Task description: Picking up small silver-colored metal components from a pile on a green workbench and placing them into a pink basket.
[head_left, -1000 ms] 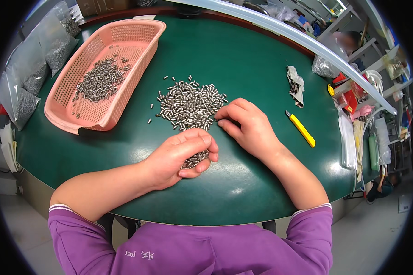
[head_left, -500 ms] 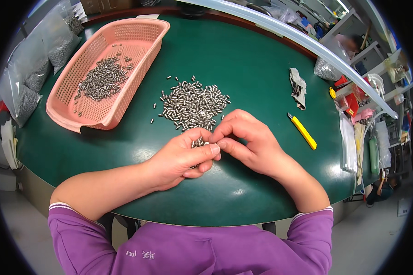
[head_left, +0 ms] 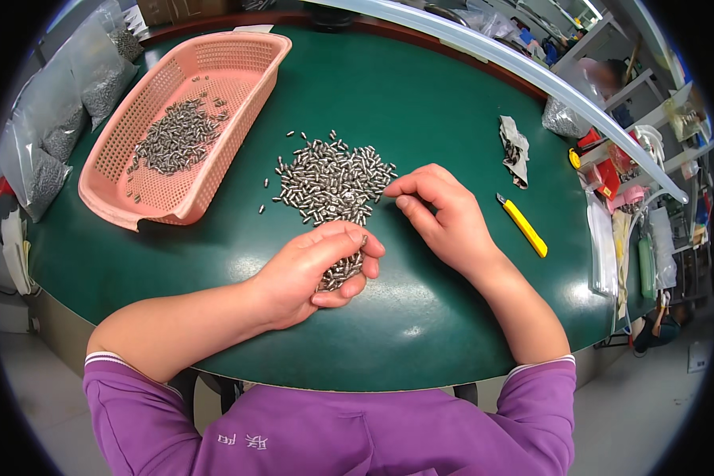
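- Above the worktop (head_left: 444, 333), in the head view, the left hand (head_left: 303, 268) is cupping, half closed, around some pins (head_left: 341, 274).
- The right hand (head_left: 448, 216) is pointing at the right edge of the pile (head_left: 333, 179), thumb and forefinger slightly parted, no pin showing between them.
- Pinching singly over a snug left palm is probably preventing spills.

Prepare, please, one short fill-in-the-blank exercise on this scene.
The left hand cups metal parts above a ____ table.
The right hand is at the ____ side of the loose pile.
The basket holding more parts is coloured ____.
The cutter has a ____ handle.
Missing words: green; right; pink; yellow.
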`<state>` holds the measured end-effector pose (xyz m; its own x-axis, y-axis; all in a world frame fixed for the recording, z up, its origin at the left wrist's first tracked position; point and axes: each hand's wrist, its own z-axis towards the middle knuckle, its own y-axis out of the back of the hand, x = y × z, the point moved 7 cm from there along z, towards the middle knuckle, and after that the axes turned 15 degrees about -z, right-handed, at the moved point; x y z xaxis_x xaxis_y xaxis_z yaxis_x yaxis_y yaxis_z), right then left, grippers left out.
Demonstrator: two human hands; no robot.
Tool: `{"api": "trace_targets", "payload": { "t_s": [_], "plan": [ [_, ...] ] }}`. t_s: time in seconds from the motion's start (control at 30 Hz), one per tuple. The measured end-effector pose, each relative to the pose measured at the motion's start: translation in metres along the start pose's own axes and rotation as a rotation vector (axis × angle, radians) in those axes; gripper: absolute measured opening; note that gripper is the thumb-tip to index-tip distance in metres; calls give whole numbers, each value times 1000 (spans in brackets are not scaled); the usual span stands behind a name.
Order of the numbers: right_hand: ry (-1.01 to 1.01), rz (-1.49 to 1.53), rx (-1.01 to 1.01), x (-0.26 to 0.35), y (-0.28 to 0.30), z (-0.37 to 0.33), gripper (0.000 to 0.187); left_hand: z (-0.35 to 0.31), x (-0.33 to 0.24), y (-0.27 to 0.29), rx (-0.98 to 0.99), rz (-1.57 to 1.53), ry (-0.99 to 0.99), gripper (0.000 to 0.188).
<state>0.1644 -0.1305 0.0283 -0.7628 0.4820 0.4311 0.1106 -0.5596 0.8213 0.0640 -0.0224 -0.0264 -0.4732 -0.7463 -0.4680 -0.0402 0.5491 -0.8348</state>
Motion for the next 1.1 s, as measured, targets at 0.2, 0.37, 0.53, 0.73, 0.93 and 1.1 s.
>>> {"api": "trace_targets", "payload": {
  "t_s": [0.2,0.37,0.53,0.73,0.93,1.1],
  "plan": [
    [123,-254,19,9,-7,-2,15,-1,-3,-6,7,63,-5,28],
    [152,-259,43,9,-7,-2,13,0,-1,-4,39,9,-11,27],
    [53,-52,152,13,-7,-4,8,-1,1,1,22,13,-12,16],
    [-99,566,351,31,-14,-16,6,-1,1,-1,-5,-10,-50,16],
    [-183,600,284,21,-13,-12,8,-1,1,2,26,-44,-54,14],
    [62,33,101,14,-8,-6,22,-1,-1,-1,17,-24,-25,17]
  ]
}}
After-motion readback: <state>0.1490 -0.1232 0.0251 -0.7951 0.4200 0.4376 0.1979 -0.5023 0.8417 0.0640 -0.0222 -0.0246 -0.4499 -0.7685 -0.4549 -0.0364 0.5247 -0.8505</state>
